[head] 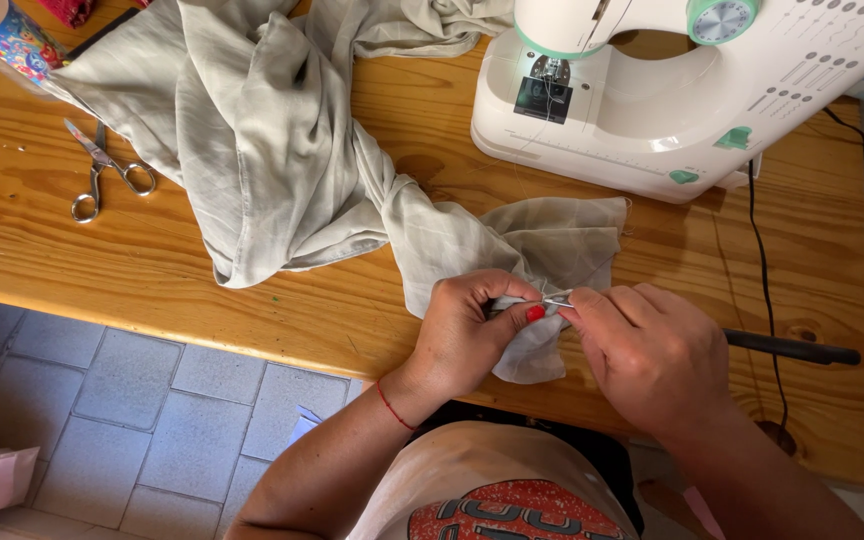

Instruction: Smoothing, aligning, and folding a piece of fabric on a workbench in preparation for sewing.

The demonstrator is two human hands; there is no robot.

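While both hands met at the near edge of the wooden worktop [152, 270], the left hand [467, 335] pinched a bunched end of the pale grey-green fabric [272, 150] between thumb and fingers [512, 300], its thumbnail painted red. The right hand [652, 355] came in from the right, its fingers closed on a small thin metal tool [555, 298], whose tip lay against the cloth just beside the left thumb; what kind of tool it was could not be told. From that pinched end the fabric ran away to the far left in a twisted rope and spread into a loose heap across the far left of the worktop. Small steel scissors [104, 172] lay on the bare wood left of the heap, just beside its edge. A white sewing machine [652, 100] with mint-green knobs stood at the far right, its black cord [760, 260] trailing toward the near edge. A dark rod-like handle [792, 348] stuck out to the right behind the right hand.
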